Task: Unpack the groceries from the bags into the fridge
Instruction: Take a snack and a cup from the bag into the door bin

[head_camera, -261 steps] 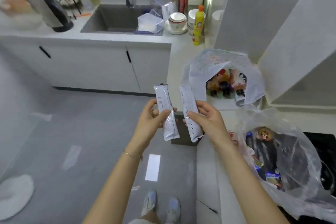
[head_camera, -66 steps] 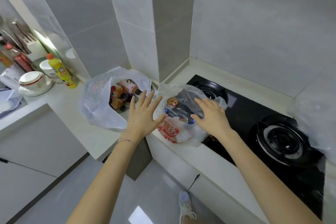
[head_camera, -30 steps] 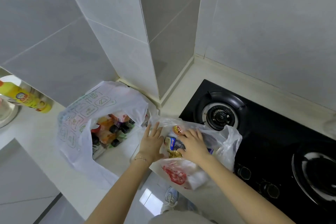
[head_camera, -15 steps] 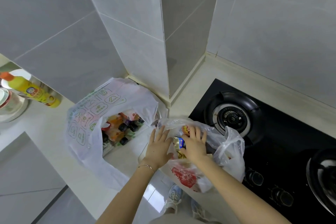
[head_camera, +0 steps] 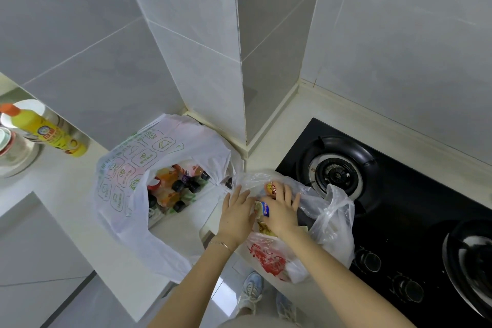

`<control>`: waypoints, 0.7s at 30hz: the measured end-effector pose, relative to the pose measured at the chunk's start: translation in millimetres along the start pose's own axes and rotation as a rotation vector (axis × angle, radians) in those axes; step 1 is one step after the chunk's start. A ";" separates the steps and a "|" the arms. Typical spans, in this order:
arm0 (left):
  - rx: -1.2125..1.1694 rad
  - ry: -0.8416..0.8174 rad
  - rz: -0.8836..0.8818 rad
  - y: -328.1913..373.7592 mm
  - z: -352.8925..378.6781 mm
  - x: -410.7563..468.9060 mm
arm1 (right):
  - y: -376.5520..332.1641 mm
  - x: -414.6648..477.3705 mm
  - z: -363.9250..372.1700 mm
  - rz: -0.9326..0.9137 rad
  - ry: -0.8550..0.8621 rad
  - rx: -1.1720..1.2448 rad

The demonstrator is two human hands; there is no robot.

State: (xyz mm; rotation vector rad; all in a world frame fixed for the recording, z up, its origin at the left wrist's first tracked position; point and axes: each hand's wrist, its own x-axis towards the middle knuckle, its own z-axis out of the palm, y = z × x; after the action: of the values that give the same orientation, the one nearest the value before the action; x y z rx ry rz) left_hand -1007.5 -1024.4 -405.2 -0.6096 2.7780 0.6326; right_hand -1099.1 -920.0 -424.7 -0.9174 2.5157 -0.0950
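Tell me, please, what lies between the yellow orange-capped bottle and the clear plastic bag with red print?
The white green-printed plastic bag of dark-capped drink bottles, seen in the head view.

Counter: a pale counter point(head_camera: 61, 194) ran along the grey tiled wall point(head_camera: 80, 21) and turned a corner round a tiled pillar point(head_camera: 213, 61).
Hob: a black glass gas hob point(head_camera: 415, 194) sat in the counter on the right.
Burners: one round burner point(head_camera: 336, 174) lay at the hob's far end near the pillar; a second burner point(head_camera: 476, 255) was cut off by the right edge.
Knobs: two round knobs point(head_camera: 368, 261) sat along the hob's near edge.
Bottle: a yellow bottle point(head_camera: 50, 134) with an orange cap stood far left by the wall.
Dish: a round white dish point(head_camera: 13, 152), partly out of frame, sat just beside the bottle.
Cabinet: a pale cabinet front point(head_camera: 32, 247) lay below the counter.
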 end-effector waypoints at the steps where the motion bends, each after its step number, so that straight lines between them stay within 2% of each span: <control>1: -0.008 0.005 -0.001 -2.1 -0.2 -1.8 | 1.5 -1.3 1.6 0.011 0.026 0.012; 6: -0.097 0.067 0.018 -9.0 -2.6 -6.6 | 22.9 -8.2 1.2 -0.059 0.202 0.110; 9: -0.218 0.155 0.042 -1.9 -1.0 -7.7 | 34.1 -10.1 -5.3 -0.081 0.258 0.252; 11: -0.300 0.246 0.085 6.6 -2.5 -7.9 | 36.5 -13.5 -15.3 -0.070 0.314 0.425; 13: -0.434 0.319 0.155 16.7 -6.6 -8.6 | 34.1 -20.2 -29.1 -0.015 0.277 0.726; 15: -0.603 0.255 0.143 26.3 -11.8 -10.9 | 30.7 -25.4 -40.5 0.034 0.214 1.003; 16: -0.677 0.204 0.106 28.5 -12.1 -10.8 | 30.2 -26.5 -43.9 0.036 0.199 1.052; 19: -0.828 0.153 -0.043 31.0 -9.6 -10.8 | 31.8 -28.8 -48.2 -0.008 0.145 1.035; 21: -0.770 0.165 -0.081 28.8 -9.3 -10.9 | 34.7 -28.3 -47.1 -0.001 0.137 0.937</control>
State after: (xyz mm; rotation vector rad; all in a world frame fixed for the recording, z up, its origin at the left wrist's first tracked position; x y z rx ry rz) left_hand -1011.7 -1001.3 -383.3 -0.9325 2.5611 1.7194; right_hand -1121.4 -879.6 -378.9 -0.5101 2.1645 -1.2384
